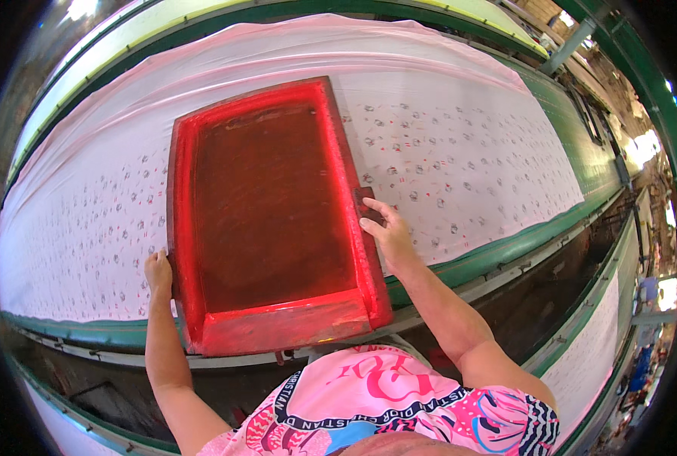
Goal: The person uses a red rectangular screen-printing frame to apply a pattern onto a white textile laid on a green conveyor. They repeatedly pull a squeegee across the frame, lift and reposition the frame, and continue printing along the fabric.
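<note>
Between my hands is a large screen printing frame (274,205), its rim smeared with bright red ink and its mesh dark reddish brown. It lies tilted over a white fabric (460,167) printed with small grey and red motifs. My left hand (158,272) is closed on the frame's left side, near its lower corner. On the right side, my right hand (385,232) grips a small dark block on the frame's edge, thumb and a finger showing. Wet red ink (285,327) coats the near end. The frame hides the fabric beneath it.
The fabric covers a long green printing table (506,254), wrinkled and pinkish along its far side. A metal rail (498,285) runs along the near edge. More long tables stand beyond and behind, one with printed cloth (585,357). A green post (574,45) stands at the upper right.
</note>
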Demonstrator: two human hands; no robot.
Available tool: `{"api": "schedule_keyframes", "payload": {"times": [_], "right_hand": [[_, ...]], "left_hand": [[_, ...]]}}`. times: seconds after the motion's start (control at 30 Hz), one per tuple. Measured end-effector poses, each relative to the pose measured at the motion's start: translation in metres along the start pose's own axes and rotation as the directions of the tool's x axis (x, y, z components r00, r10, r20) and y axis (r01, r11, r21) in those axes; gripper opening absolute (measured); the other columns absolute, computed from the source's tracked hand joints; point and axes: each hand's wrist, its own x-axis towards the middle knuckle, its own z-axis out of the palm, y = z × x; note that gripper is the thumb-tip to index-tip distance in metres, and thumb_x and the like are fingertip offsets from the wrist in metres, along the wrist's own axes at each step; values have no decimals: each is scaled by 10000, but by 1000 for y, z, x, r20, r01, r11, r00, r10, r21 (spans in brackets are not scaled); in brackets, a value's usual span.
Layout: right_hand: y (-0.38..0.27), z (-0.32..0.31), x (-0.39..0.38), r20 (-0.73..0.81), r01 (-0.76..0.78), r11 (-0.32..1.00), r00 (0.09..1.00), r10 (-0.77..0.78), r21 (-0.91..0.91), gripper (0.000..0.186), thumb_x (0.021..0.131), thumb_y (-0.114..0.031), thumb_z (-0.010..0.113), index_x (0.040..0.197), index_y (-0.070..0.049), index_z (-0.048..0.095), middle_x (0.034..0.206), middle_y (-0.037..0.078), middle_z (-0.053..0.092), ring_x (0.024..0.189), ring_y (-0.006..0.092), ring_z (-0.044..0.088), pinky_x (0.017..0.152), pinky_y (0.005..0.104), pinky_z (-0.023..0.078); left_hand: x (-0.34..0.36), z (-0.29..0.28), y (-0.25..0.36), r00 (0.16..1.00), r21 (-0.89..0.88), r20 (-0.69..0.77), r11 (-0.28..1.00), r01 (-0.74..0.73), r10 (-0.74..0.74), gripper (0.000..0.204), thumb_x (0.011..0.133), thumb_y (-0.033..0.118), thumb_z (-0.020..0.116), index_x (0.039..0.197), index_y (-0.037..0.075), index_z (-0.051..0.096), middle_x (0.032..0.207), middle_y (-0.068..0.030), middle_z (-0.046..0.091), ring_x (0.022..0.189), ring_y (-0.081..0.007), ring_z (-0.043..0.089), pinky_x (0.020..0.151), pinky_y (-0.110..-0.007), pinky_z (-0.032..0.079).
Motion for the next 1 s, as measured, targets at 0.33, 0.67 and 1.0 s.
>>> {"api": "schedule_keyframes", "payload": {"times": [0.33,0.67,1.0], "right_hand": [[-22,-83,43,-6,153,987,988,-153,-44,476,988,-76,759,1446,15,668,1286,85,704,1155,149,645,1027,327,540],[-59,-328,99,-104,144,988,983,-150,-65,444,970,-139,775,1393,-14,720,1320,118,720,1255,192,624,1122,356,479],[-51,-560,136,-250,96,995,964,-89,17,438,958,-164,787,1361,1,729,1261,126,736,1141,208,680,1053,348,523]], "left_hand": [[-22,3,67,988,-228,20,961,155,-155,415,1030,331,627,939,-62,721,820,-121,678,734,-247,605,717,-461,492],[-164,132,324,970,-564,170,791,238,-171,277,1034,244,655,852,38,688,774,-48,644,672,-182,600,636,-385,492],[-297,283,480,971,-545,171,805,235,-168,237,1001,209,649,911,-2,706,799,-74,672,689,-194,619,643,-395,506]]}}
